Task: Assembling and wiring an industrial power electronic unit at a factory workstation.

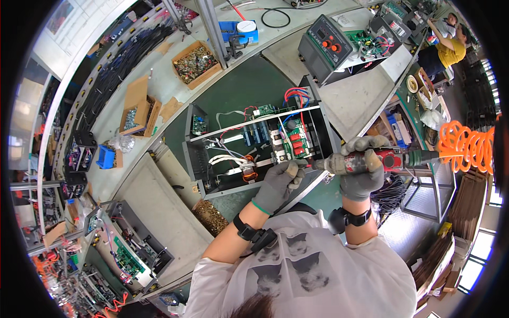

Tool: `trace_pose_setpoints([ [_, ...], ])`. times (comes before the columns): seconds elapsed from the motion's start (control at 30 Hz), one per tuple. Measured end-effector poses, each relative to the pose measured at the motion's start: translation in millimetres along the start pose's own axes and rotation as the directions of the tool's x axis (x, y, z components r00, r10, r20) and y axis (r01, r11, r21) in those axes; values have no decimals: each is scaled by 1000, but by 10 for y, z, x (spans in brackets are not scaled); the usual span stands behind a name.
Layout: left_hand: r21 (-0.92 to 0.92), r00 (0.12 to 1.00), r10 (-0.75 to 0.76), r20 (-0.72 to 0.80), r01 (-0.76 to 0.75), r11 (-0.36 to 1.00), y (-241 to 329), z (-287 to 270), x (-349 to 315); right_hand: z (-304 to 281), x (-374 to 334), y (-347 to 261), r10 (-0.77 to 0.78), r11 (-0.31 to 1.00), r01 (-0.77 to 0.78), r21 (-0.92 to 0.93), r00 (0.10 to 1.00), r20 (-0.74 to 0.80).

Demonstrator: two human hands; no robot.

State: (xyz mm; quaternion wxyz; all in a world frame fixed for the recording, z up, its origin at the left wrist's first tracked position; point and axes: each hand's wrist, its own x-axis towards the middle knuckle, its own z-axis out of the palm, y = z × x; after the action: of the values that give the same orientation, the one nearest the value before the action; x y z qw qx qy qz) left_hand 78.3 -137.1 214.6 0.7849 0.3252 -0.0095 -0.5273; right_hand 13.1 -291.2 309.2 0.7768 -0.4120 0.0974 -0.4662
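Note:
A red-and-grey power screwdriver point(341, 165) lies level in my right hand point(362, 179), whose gloved fingers wrap round its body. Its tip points left, toward the fingertips of my left hand point(279, 184). That hand, also gloved in grey, is closed in a pinch close to the tip, at the near edge of an open black metal case point(193, 161); whatever it pinches is too small to make out. Inside the case sit a green circuit board point(297, 139) with red parts, white cables point(228, 159) and a copper-wound coil point(248, 172).
An orange coiled hose point(466, 146) hangs at the right. Cardboard boxes of small hardware point(197, 64) stand on the far bench. A control box with red knobs point(326, 45) is at the far right. Loose brass-coloured screws point(209, 216) lie left of my left forearm. Another open case point(127, 249) rests lower left.

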Motion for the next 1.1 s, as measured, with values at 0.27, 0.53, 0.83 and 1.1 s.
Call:
trace_pose_setpoints([
  [0.27, 341, 989, 140, -44, -117, 933, 85, 148, -95, 3, 35, -33, 51, 999, -51, -20, 999, -11],
  [0.53, -149, 986, -163, -38, 156, 977, 206, 336, 69, -147, 132, -106, 11, 997, -6, 79, 998, -65],
  [0.83, 924, 881, 473, 6, 176, -340, 323, 260, 1045, -442, 205, -293, -53, 997, 63, 36, 969, -241],
  [1.1, 826, 888, 405, -216, 388, -410, 326, 386, 1415, -581, 171, -267, -72, 997, 56, -59, 953, -294],
])
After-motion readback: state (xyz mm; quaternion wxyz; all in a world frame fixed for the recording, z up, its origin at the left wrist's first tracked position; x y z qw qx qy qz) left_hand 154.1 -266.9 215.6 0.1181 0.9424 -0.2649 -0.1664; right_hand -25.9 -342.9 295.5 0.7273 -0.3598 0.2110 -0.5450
